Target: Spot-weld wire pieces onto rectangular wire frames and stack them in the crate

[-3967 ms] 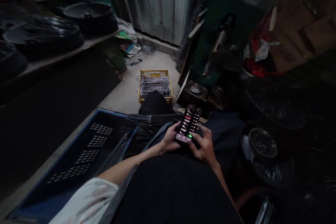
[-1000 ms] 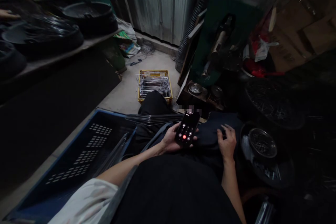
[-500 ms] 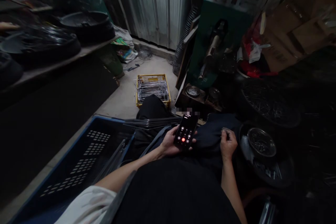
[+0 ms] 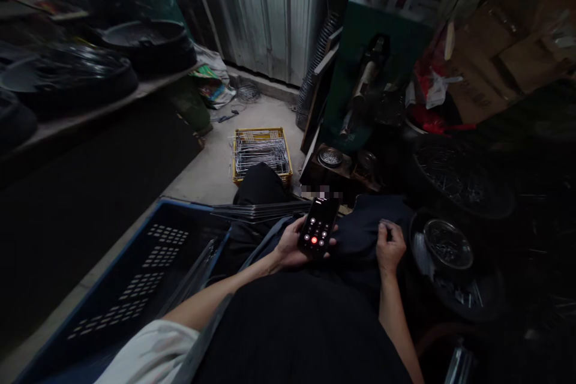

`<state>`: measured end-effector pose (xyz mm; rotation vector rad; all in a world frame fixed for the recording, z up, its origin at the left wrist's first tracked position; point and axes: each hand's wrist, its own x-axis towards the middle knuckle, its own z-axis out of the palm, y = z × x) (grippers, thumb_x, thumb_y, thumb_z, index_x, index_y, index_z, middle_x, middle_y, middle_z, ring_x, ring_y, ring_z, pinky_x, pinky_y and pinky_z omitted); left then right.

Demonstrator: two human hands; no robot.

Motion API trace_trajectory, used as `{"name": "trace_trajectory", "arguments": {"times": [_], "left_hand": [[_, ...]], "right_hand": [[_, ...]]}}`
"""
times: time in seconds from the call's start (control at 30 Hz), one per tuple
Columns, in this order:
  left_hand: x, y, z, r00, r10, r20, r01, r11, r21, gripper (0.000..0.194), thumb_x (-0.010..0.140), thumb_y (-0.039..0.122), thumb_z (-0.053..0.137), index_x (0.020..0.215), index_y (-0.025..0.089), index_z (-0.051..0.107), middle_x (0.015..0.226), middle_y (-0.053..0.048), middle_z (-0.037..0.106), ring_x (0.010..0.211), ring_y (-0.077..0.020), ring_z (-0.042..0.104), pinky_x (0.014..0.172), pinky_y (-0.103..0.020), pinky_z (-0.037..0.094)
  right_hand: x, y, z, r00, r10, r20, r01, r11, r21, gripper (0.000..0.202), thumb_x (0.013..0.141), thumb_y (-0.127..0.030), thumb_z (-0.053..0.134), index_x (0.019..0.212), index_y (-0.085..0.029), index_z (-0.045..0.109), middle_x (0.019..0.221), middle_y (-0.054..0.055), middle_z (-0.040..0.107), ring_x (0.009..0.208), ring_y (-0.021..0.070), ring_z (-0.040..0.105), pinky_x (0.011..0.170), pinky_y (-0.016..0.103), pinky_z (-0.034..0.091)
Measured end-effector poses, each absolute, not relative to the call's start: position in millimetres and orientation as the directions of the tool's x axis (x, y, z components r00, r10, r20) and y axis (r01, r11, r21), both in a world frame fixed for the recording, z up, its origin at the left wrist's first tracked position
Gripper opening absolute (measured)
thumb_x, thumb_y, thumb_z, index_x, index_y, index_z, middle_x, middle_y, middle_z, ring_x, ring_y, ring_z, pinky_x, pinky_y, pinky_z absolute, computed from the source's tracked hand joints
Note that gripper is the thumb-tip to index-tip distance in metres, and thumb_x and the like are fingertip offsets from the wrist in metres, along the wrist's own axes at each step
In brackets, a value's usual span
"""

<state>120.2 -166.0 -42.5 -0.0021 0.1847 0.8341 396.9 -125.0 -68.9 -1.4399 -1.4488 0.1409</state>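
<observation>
A black smartphone (image 4: 320,225) lies tilted in my left hand (image 4: 291,247), its screen lit with a red button and several white icons. My fingers wrap round both of its sides. My right hand (image 4: 390,245) rests on my right thigh with the fingers curled; whether something small sits in them is hidden. Thin metal wire frames (image 4: 258,211) lie across my lap behind the phone. Right of my right hand stands a dark basin with a round metal dish (image 4: 449,243) of small metal parts in it.
A blue plastic crate (image 4: 135,276) stands at my left, with wire pieces inside. Ahead on the floor is a yellow crate (image 4: 288,159) full of wire frames. A green machine (image 4: 346,66) stands front right. Black tubs (image 4: 148,36) sit on the left bench.
My hands and the phone stay nearly still. The bit of another person's hand at the far left edge is out of view now.
</observation>
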Motion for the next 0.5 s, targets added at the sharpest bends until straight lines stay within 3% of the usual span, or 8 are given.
{"name": "trace_trajectory", "arguments": {"times": [0.5], "left_hand": [[121.6,-165.8,-38.4,0.662,0.731,-0.165,-0.732,0.678,0.063,0.056,0.094,0.049,0.038,0.133,0.011,0.051,0.131,-0.022,0.059,0.098,-0.0352,0.067,0.075,-0.048,0.052]], "right_hand": [[397.4,-125.7,-68.5,0.239,0.791,0.564,0.675,0.282,-0.681,0.023,0.091,-0.034,0.054,0.085,-0.016,0.066,0.093,0.010,0.067,0.090,0.0211,0.063,0.089,0.038,0.048]]}}
